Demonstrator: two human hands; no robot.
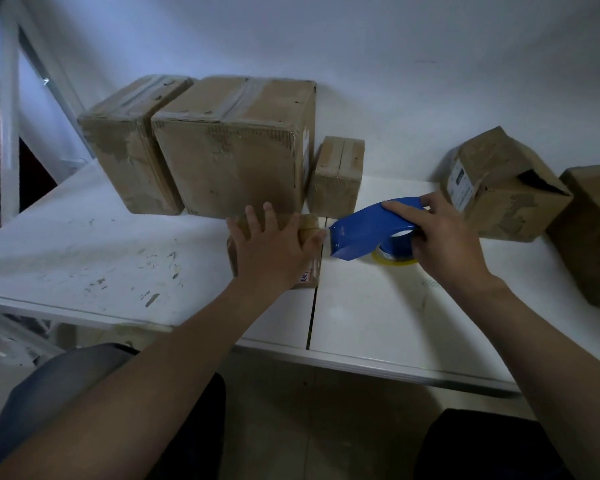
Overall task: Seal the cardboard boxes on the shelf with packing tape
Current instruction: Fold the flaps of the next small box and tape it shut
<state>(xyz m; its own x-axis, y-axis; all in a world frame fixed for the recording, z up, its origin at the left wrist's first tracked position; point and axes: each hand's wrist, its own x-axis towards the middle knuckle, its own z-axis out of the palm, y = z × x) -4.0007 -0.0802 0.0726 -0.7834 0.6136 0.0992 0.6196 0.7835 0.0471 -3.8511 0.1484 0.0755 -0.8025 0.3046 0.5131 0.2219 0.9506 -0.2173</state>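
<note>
Left hand (274, 244) lies flat, fingers spread, pressing on top of the small box (309, 226) at the middle of the shelf (84, 244), thumb at the box's right edge. Right hand (444, 237) has its fingers wrapped round the blue tape dispenser (368, 230), whose nose sits just beside that right edge and the left thumb; can't tell if it's touching. The tape roll (394, 259) in the dispenser is yellowish and rests low near the shelf surface. Directly behind the small box and touching it or nearly so is the large box (232, 150), with a clear tape strip over its top. The left box (129, 143) is tight against the large one, also taped on top. The little box (338, 174) stands just right of the large one, behind the dispenser nose. On the right, near the right hand, the tilted box (499, 188) has a flap gaping open and a white label on its side. The far-right box (593, 237) is cut off by the frame edge. The shelf is white, scuffed and chipped on the left, with a dark panel seam (313, 306) running front to back just right of the small box. A plain white wall (361, 46) is behind it, a white shelf upright (7, 116) at far left, and a dull floor (291, 410) below between the person's knees. Lighting is dim.
</note>
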